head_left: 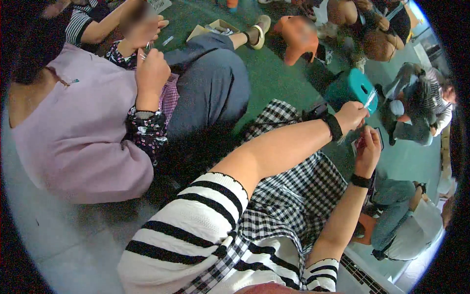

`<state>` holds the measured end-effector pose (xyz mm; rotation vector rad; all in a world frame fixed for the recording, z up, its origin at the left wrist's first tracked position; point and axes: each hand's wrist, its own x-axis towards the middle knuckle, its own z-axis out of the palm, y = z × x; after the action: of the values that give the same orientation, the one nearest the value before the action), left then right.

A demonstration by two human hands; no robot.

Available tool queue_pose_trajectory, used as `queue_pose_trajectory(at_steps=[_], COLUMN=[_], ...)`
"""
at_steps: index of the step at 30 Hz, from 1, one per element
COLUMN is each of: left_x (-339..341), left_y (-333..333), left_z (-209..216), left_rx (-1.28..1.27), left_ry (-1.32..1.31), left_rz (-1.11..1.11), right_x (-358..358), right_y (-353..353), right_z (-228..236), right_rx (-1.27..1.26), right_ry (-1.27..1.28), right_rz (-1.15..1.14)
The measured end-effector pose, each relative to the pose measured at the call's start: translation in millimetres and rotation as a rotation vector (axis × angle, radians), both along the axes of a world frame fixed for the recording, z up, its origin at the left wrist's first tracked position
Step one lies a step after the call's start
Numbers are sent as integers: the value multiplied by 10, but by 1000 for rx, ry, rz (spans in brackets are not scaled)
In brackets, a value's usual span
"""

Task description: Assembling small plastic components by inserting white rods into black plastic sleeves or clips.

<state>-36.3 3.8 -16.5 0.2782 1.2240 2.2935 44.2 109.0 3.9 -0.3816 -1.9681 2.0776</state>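
Floor (279,81) shows green between 12 and 3 o'clock; a co-worker (88,132) in lilac is at 9, a checked apron (318,188) at 4, a teal stool (345,93) at 2. Near 3, the left grip (350,116) is clenched around thin pale strips (371,100). Just beside it, the right grip (368,151) curls by a small reddish thing (361,143); whether it grasps that, I cannot tell.

I can't identify the clear item (370,99) in the left hand (350,116): too small, blurred. The right hand (369,155) partly hides a reddish piece (360,143). Top edge crops a co-worker (400,25).
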Motion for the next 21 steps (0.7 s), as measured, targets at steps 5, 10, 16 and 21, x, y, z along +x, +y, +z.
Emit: queue_pose_trajectory(at_steps=[5, 10, 16, 21], left_x=[39, 82, 70, 46], left_y=[-17, -75, -74, -66], left_z=[26, 90, 41, 13], left_rx=[12, 55, -20, -83], left_ry=[55, 8, 66, 216], left_rz=[-23, -89, -107, 68], right_x=[-44, 24, 7, 40], right_y=[50, -90, -67, -165], right_z=[-84, 12, -76, -30], right_rx=[17, -14, -8, 166], right_ry=[1, -32, 18, 4], right_rz=[42, -2, 37, 53])
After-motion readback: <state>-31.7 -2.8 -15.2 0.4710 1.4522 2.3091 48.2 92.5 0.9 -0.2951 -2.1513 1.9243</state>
